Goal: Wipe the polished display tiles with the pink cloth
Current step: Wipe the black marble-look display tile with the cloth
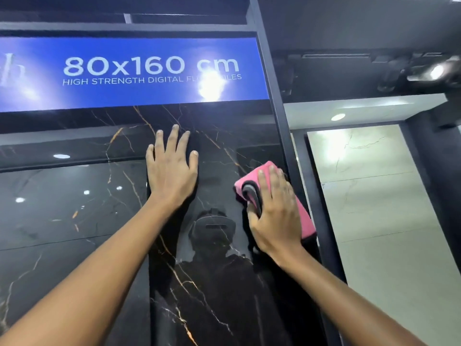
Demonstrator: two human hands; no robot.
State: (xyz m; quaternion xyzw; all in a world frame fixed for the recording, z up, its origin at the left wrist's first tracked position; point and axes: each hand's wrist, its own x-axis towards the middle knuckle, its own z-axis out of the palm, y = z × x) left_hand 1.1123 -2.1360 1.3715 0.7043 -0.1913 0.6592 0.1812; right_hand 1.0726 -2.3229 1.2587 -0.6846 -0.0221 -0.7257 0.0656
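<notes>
Item: black tile (214,283), gold-veined, upright under a blue sign (129,71). We had our left hand (172,171) flat on it, fingers straight and spread. Our right hand (273,216) pressed the pink cloth (305,221) to the tile's right edge, thumb pinching a fold, beside the dark frame (287,136). Pale tile (379,196) farther right.

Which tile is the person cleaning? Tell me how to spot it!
Find the big blue sign reading 80x160 cm. Right under it stands the black tile, with the left hand flat on it and the right hand pressing the pink cloth near its right edge. Its gold and white veins differ from the pale tile to the right.
</notes>
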